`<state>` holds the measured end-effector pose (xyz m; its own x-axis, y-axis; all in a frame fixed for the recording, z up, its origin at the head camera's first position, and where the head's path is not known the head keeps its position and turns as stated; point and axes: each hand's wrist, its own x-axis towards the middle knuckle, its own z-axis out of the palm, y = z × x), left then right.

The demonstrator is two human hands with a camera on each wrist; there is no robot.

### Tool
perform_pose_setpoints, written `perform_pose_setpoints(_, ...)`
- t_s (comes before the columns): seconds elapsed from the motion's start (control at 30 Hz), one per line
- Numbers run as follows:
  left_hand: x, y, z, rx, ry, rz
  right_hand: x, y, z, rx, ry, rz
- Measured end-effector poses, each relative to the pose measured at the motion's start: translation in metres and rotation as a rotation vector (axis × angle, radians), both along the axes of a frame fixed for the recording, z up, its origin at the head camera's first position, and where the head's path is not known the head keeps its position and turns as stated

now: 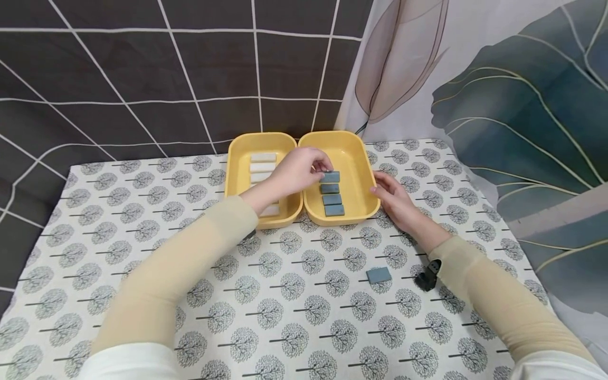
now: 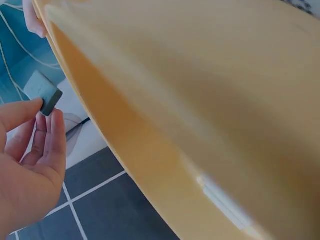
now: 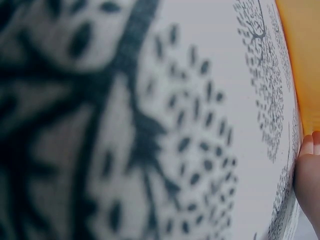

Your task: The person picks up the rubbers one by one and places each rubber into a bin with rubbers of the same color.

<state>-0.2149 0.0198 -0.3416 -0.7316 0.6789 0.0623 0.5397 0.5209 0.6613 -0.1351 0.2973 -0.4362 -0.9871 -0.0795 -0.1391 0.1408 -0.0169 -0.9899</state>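
My left hand (image 1: 299,171) reaches over the right yellow bin (image 1: 363,174) and pinches a blue-grey block (image 2: 44,92) between thumb and fingertips. Below it in the head view, several more such blocks (image 1: 332,199) lie in a column on the bin floor. My right hand (image 1: 396,199) rests against the outer right wall of that same bin, its fingertips (image 3: 314,145) at the yellow side in the right wrist view. Another blue-grey block (image 1: 378,275) lies on the table, nearer to me than the right hand.
A second yellow bin (image 1: 239,138) stands directly left of the first, with several white blocks (image 1: 263,168) in a column, partly covered by my left forearm. Both stand on a tree-patterned tablecloth (image 1: 266,316), near the dark grid-lined backdrop (image 1: 214,74).
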Motion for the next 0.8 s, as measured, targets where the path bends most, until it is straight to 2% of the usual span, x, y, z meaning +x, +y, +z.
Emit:
perform_pose_setpoints(0.4,-0.009,0.006,0.008,0.0,-0.015,-0.034,0.0,0.001,-0.001,-0.008,0.006,0.003)
perform_pose_setpoints(0.8,-0.025,0.015,0.001,-0.05,0.042,-0.033,-0.001,0.001,-0.001,-0.015,0.009,0.006)
